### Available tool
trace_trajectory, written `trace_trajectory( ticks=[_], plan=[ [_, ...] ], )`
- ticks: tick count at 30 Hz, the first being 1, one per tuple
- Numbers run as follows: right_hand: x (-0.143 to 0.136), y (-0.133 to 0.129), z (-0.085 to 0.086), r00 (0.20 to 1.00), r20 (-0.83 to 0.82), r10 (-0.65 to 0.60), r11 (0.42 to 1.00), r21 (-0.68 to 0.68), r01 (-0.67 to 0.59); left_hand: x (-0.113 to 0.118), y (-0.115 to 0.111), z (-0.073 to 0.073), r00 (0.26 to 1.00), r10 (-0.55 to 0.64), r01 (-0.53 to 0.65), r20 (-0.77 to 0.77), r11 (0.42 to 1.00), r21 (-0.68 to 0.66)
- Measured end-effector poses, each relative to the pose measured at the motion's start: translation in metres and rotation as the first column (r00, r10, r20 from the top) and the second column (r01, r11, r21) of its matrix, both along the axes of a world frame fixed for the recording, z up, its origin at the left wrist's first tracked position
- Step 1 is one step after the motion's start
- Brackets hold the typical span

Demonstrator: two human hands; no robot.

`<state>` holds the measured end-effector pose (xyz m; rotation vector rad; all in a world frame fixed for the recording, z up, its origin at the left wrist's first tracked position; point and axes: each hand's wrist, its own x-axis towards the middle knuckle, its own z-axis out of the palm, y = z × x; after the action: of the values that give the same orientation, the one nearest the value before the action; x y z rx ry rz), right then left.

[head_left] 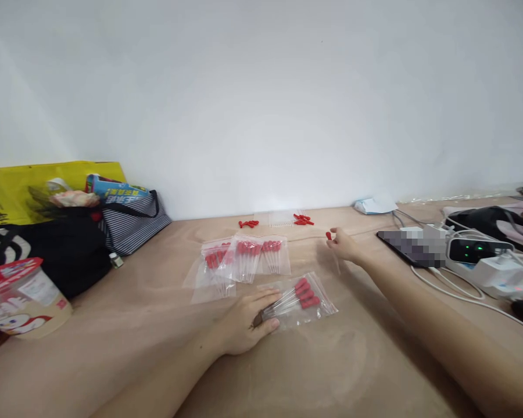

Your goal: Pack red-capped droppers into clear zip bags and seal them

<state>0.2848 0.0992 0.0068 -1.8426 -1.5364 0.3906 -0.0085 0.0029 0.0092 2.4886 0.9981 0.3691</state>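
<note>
Apparent bagging step: one clear bag (290, 316) of red-bulbed droppers (304, 293) lies on the tabletop (331, 371), its left end under the left hand (244, 322), thumb and fingers apart; the right hand (345, 247) pinches one red bulb (329, 235) beyond, the next move likely calling for a steady bag.

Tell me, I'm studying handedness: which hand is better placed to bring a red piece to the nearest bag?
Probably the right hand: it pinches a red piece, while the left hand touches the nearest bag.
</note>
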Motion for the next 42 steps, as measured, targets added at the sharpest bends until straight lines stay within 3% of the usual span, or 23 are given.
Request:
trace_trajectory(
  ticks=[3,6,10,18,28,35,39,42],
  plan=[
    [0.002,-0.029,0.002,0.988,-0.138,0.072,0.997,0.008,-0.072,0.001,0.0,0.002,1.0,0.006,-0.006,0.007,1.0,-0.004],
    [-0.003,-0.058,-0.004,0.831,-0.538,0.143,0.989,0.112,-0.098,0.002,-0.001,0.002,1.0,0.015,-0.015,-0.008,1.0,-0.002],
    [-0.015,-0.081,-0.02,0.64,-0.764,0.079,0.989,0.138,0.044,0.002,0.0,0.0,0.999,0.031,-0.031,-0.023,0.999,0.008],
    [-0.016,-0.087,-0.026,0.644,-0.753,0.135,0.974,0.219,0.052,0.003,-0.001,0.003,1.0,0.02,-0.02,-0.017,0.999,0.029],
    [-0.039,-0.103,-0.022,0.545,-0.825,0.148,0.989,0.111,-0.1,0.001,0.0,0.0,1.0,0.019,-0.019,0.001,1.0,0.012],
    [-0.041,-0.107,-0.019,0.467,-0.872,0.147,0.989,0.123,-0.083,0.0,-0.001,0.0,0.999,0.033,-0.033,-0.017,0.999,0.016],
    [-0.039,-0.108,-0.02,0.464,-0.852,0.242,0.964,0.158,-0.214,0.0,0.0,0.0,0.999,0.035,-0.034,-0.031,0.999,0.018],
    [-0.033,-0.107,-0.021,0.547,-0.774,0.319,0.931,0.146,-0.335,0.0,0.0,-0.001,0.999,0.031,-0.03,-0.043,0.999,0.021]
  ],
)
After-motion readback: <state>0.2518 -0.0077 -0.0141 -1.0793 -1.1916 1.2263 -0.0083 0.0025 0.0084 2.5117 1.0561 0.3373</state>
